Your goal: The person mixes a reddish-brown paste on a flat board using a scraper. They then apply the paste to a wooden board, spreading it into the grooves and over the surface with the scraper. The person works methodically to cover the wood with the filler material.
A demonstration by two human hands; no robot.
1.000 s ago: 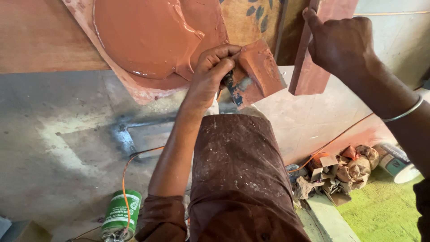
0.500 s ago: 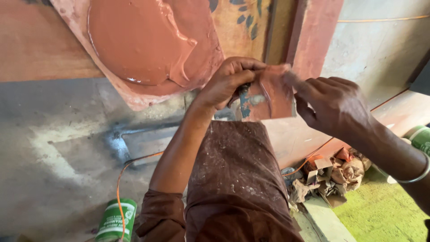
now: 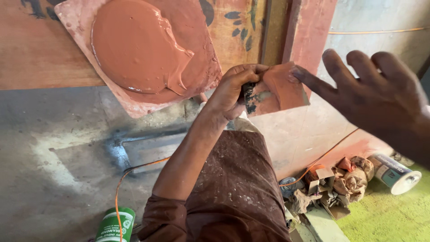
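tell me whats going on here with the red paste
A person's left hand grips a putty knife whose blade is coated in reddish-brown paste. The right hand, fingers spread, touches the blade's edge with one fingertip. A board holding a pool of the same paste sits just to the left. A green can lies on the floor below.

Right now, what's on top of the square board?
A thick pool of reddish-brown putty covers most of the square board; smears reach its edges. The board surface beneath the pool is hidden. Neither hand touches it.
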